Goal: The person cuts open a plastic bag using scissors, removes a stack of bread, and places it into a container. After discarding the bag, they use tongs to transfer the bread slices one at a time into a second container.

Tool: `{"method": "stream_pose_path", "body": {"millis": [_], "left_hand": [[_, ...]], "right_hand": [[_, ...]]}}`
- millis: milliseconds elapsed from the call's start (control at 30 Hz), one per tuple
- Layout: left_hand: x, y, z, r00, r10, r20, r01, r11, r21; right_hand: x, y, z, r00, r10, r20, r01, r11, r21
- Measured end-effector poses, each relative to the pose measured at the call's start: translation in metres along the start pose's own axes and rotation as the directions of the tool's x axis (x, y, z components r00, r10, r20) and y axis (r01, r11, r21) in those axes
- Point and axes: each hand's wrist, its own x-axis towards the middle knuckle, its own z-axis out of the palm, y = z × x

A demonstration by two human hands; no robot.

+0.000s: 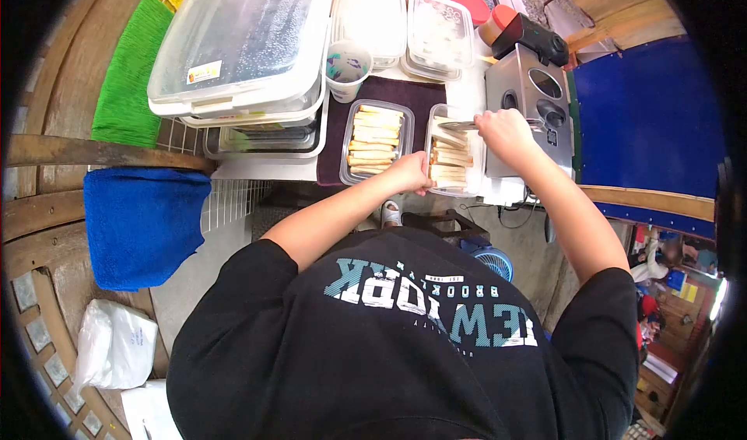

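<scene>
My right hand (506, 138) is closed around metal tongs (461, 126), whose tips reach over the right-hand clear plastic container (480, 168). Pale, stick-shaped rolls (450, 161) lie side by side in that container, and the tongs hide part of its upper end. At the container's lower left edge, my left hand (411, 174) pinches the rim with its fingers. A second clear container (348, 154), just left of it, holds a row of golden-brown rolls (375, 139). It stands on a dark cloth (333, 140).
Large lidded plastic bins (241, 51) are stacked at left, beside a patterned cup (347, 68). Lidded containers (369, 21) stand behind. A silver appliance (529, 105) is at right. A blue towel (144, 226) hangs at left, and a small blue fan (496, 263) is below the table.
</scene>
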Motion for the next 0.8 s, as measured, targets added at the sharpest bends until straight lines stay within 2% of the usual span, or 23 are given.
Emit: {"method": "stream_pose_path", "body": {"millis": [267, 367, 467, 567, 667, 733, 800], "left_hand": [[0.008, -0.007, 0.001, 1.000, 0.023, 0.003, -0.023, 0.999, -0.023], [0.005, -0.006, 0.002, 0.999, 0.036, -0.001, -0.036, 0.999, -0.008], [0.004, -0.006, 0.001, 1.000, 0.024, -0.010, -0.024, 1.000, -0.001], [0.006, -0.010, 0.001, 1.000, 0.011, -0.010, -0.012, 0.999, -0.034], [0.005, -0.008, 0.002, 1.000, 0.013, -0.005, -0.013, 0.999, -0.049], [0.004, -0.005, 0.001, 1.000, 0.016, -0.003, -0.016, 0.997, -0.073], [0.007, -0.008, 0.002, 1.000, -0.004, 0.003, 0.004, 0.996, -0.088]], "right_hand": [[0.004, -0.010, 0.013, 0.999, 0.033, -0.014, -0.033, 0.999, -0.016], [0.003, -0.008, 0.006, 0.993, 0.027, 0.118, -0.031, 0.999, 0.037], [-0.006, 0.006, 0.011, 0.984, 0.057, 0.170, -0.068, 0.996, 0.059], [-0.022, 0.008, -0.007, 0.976, 0.134, 0.172, -0.136, 0.991, 0.001], [-0.036, -0.007, -0.019, 0.984, 0.119, 0.136, -0.127, 0.991, 0.050], [-0.041, -0.018, -0.016, 0.997, 0.050, 0.051, -0.058, 0.985, 0.163], [-0.039, -0.027, -0.015, 0.997, 0.058, 0.043, -0.064, 0.986, 0.151]]}}
